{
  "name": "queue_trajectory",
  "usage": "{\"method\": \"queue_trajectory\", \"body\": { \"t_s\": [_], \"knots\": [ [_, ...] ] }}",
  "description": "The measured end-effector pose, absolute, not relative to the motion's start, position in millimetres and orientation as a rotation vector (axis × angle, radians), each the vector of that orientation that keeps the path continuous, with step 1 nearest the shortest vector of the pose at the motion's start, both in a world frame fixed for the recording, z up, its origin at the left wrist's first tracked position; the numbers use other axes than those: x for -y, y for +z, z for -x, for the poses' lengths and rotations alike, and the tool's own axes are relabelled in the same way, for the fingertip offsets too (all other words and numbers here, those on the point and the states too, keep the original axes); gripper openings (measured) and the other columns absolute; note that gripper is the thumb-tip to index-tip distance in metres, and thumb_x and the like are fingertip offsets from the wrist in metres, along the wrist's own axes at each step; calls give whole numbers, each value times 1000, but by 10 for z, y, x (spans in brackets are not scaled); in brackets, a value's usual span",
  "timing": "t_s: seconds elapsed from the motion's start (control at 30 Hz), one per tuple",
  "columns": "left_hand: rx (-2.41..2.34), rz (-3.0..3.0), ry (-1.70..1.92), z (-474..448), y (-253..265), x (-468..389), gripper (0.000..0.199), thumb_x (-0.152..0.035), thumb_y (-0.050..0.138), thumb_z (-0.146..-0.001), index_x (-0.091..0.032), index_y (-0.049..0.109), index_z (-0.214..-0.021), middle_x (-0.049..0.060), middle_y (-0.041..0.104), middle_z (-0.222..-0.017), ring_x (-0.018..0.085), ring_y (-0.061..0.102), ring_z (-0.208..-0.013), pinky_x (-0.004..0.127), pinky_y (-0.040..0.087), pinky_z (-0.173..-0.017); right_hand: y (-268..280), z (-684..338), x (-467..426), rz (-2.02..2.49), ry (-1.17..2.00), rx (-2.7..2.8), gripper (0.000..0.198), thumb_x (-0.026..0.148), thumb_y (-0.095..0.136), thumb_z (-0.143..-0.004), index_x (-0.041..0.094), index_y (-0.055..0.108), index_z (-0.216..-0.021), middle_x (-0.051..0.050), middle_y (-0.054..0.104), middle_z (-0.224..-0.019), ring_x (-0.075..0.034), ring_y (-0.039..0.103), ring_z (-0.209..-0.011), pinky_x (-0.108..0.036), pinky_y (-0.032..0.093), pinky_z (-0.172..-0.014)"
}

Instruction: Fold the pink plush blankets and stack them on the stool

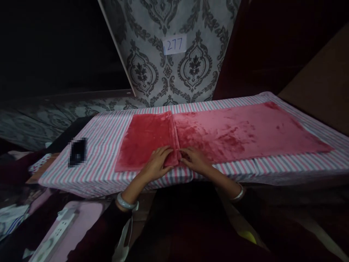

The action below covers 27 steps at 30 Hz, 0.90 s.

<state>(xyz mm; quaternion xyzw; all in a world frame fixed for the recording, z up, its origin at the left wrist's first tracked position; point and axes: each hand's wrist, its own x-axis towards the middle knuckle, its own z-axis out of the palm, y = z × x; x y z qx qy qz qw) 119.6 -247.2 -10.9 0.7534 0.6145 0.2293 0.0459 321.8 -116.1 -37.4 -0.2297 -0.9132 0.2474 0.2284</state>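
A long red plush blanket point(231, 133) lies across the table, its left part folded over into a darker red panel point(148, 134). A raised layered edge runs front to back where that panel meets the lighter pink length. My left hand point(159, 162) is at the front end of this edge, fingers bent over the panel and thumb toward the front, gripping the plush. Just right of the edge, my right hand point(196, 160) pinches the blanket with thumb and forefinger. The fingertips of the two hands are close together but apart.
A striped cloth point(102, 149) covers the table under the blanket. A dark, blurred-out object point(77, 153) lies at its left. Below left, a power strip point(58, 233) rests on a pink surface point(87, 214). A paper marked 277 point(175, 44) is on the patterned wall behind.
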Motion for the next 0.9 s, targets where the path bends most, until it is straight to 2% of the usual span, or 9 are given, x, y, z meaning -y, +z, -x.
{"method": "queue_trajectory", "body": {
  "t_s": [0.1, 0.27, 0.33, 0.47, 0.57, 0.67, 0.77, 0.9],
  "knots": [
    [-1885, -2288, 718, -1187, -160, 2463, 56, -31, 64, -92, -21, 52, -146, 16, 52, -151, 31, 48, -141, 54, 42, -116, -384, -3175, 1189, 673, 632, 2512, 34, 23, 64, -92, 21, 67, -125, -9, 71, -109, -23, 64, -101, -37, 49, -89],
    [-1948, -2227, 846, -1256, -218, 2458, 37, -27, 49, -99, -21, 64, -133, 13, 68, -133, 28, 60, -127, 53, 47, -111, -406, -3153, 1234, 702, 538, 2566, 38, 22, 62, -92, 21, 65, -129, -10, 68, -109, -25, 62, -102, -38, 48, -87],
    [-1960, -2241, 866, -1286, -237, 2474, 37, -27, 51, -98, -22, 66, -132, 12, 69, -131, 28, 60, -127, 55, 47, -111, -427, -3168, 1244, 697, 509, 2562, 39, 22, 63, -91, 23, 64, -130, -10, 67, -109, -25, 60, -102, -38, 48, -88],
    [-2018, -2277, 802, -1291, -292, 2543, 47, -26, 59, -93, -20, 60, -139, 15, 61, -144, 31, 54, -136, 57, 44, -115, -444, -3202, 1257, 646, 490, 2536, 38, 21, 60, -92, 24, 64, -129, -9, 66, -109, -25, 59, -103, -38, 48, -89],
    [-2067, -2267, 762, -1277, -302, 2566, 46, -23, 57, -93, -18, 60, -139, 16, 58, -147, 31, 52, -139, 56, 42, -117, -404, -3191, 1274, 660, 481, 2549, 39, 21, 61, -92, 21, 62, -131, -11, 65, -113, -27, 58, -106, -40, 47, -92],
    [-2065, -2203, 860, -1295, -245, 2536, 38, -26, 48, -99, -19, 65, -131, 14, 66, -137, 29, 58, -133, 54, 45, -115, -341, -3144, 1292, 704, 424, 2616, 44, 21, 63, -91, 19, 61, -134, -12, 64, -110, -29, 58, -105, -42, 47, -91],
    [-1988, -2090, 1070, -1345, -163, 2493, 39, -32, 38, -104, -22, 69, -125, 9, 73, -125, 24, 66, -121, 49, 51, -109, -299, -3096, 1296, 694, 360, 2664, 41, 21, 64, -91, 21, 63, -132, -12, 63, -108, -29, 57, -102, -43, 47, -88],
    [-1946, -1913, 1256, -1388, -130, 2471, 40, -37, 38, -105, -23, 71, -123, 7, 75, -124, 22, 68, -118, 45, 53, -107, -292, -3061, 1286, 665, 371, 2654, 42, 23, 68, -90, 19, 64, -132, -12, 62, -111, -28, 56, -103, -41, 47, -88]
  ]
}}
